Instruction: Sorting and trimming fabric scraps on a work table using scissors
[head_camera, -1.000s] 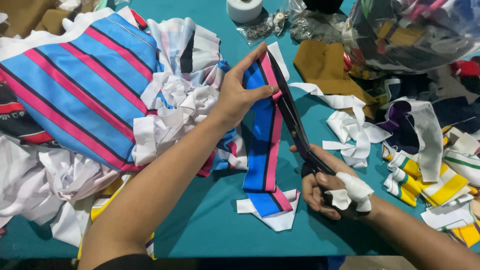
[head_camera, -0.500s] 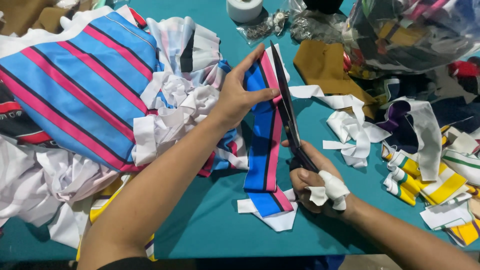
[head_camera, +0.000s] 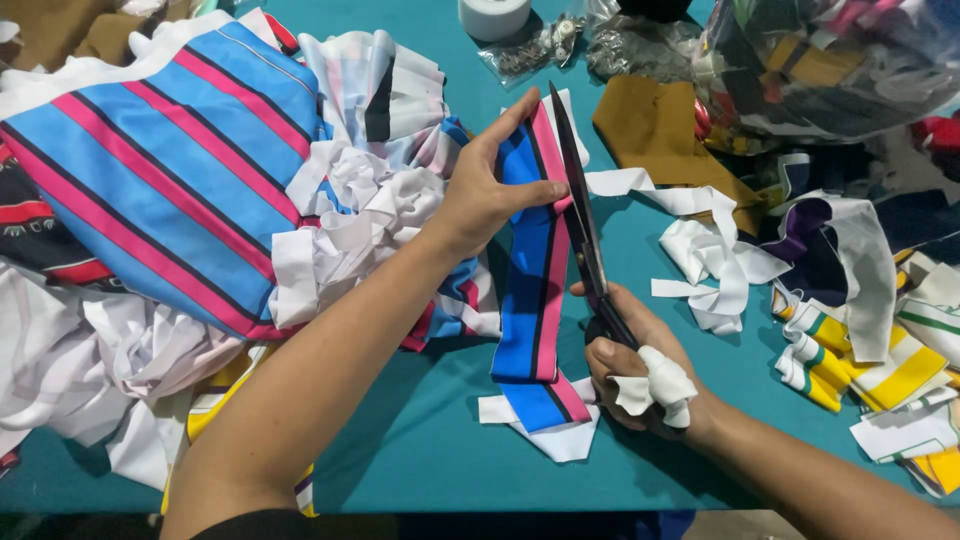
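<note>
My left hand (head_camera: 487, 190) pinches the top of a long fabric strip (head_camera: 530, 300) striped blue, pink and black, holding it flat on the teal table (head_camera: 400, 430). My right hand (head_camera: 640, 372), one finger wrapped in white cloth, grips black scissors (head_camera: 580, 215) by the handles. The blades run along the strip's right edge, closed together, with the tips reaching past the strip's top end near my left fingers. The lower end of the strip has a white piece under it.
A large blue and pink striped cloth (head_camera: 170, 170) and crumpled white scraps (head_camera: 350, 215) lie left. White, yellow and purple offcuts (head_camera: 850, 330) lie right. A brown fabric piece (head_camera: 660, 130), a clear bag of fabric (head_camera: 830, 60), a white tape roll (head_camera: 495, 15) sit at the back.
The scissors have closed and advanced up the strip's right edge toward its top. My right hand moved slightly forward. My left hand kept its hold.
</note>
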